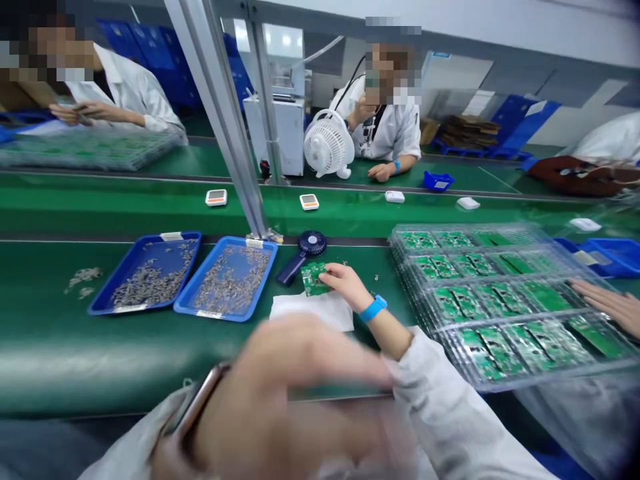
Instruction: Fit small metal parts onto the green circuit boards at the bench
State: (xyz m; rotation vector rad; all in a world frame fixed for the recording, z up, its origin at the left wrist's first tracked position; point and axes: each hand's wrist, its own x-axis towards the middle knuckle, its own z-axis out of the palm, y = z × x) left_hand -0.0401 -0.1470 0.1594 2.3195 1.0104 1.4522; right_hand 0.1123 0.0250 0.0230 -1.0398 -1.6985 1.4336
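My right hand point(346, 283), with a blue wristband, pinches the edge of a green circuit board point(313, 279) between thumb and fingers. The board is above the far edge of a white sheet of paper point(290, 305) on the bench. My left hand point(295, 393), wearing a watch, is raised close to the camera. Motion smears its fingers, so I cannot make out whether it holds anything. Just past the board lies a dark blue handheld fan point(311, 244). Two blue trays of small metal parts, a left one point(153, 277) and a right one point(225, 280), sit to the left.
Stacked clear plastic trays point(434, 325) of green boards stand at the right, with another person's hand point(607, 303) on them. Loose parts point(84, 277) lie at the left. A metal post point(227, 127) rises behind the blue trays. People sit across the bench, near a white fan point(327, 145).
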